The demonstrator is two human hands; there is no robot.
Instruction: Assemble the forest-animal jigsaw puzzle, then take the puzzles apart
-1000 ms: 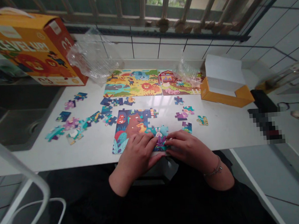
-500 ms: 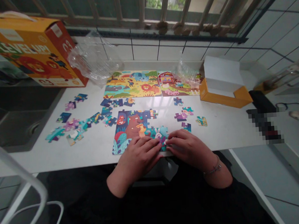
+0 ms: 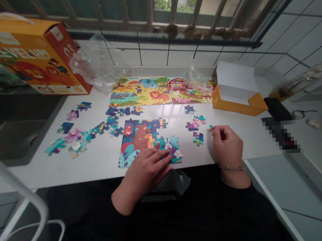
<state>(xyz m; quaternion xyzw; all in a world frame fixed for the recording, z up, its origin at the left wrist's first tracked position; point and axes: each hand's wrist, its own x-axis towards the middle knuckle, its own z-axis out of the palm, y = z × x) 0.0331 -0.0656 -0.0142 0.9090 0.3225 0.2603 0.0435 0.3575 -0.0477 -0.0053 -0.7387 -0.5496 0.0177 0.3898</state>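
A partly joined jigsaw puzzle (image 3: 142, 136) with a bear, a rabbit and leaves lies near the front edge of the counter. My left hand (image 3: 150, 165) rests flat on its lower part, fingers stretched out over the leaves. Off to the right, my right hand (image 3: 227, 143) is closed with thumb and fingers pinched on a puzzle piece (image 3: 210, 129). Only a small edge of that piece shows; the hand hides the rest. Just left of this hand lie a loose purple and green piece (image 3: 198, 139) and a small joined cluster (image 3: 195, 123).
Several loose pieces (image 3: 75, 135) spread over the left side. Behind the puzzle lie a savanna picture (image 3: 139, 90) and a farm picture (image 3: 181, 93), with plastic wrap (image 3: 99, 62). An orange box (image 3: 240, 107) stands open at right, a larger carton (image 3: 35, 63) beside the sink (image 3: 13, 141).
My right hand has left the puzzle's lower right corner, moved right and closed on a loose piece. The rabbit corner is now uncovered. My left hand stays on the puzzle.
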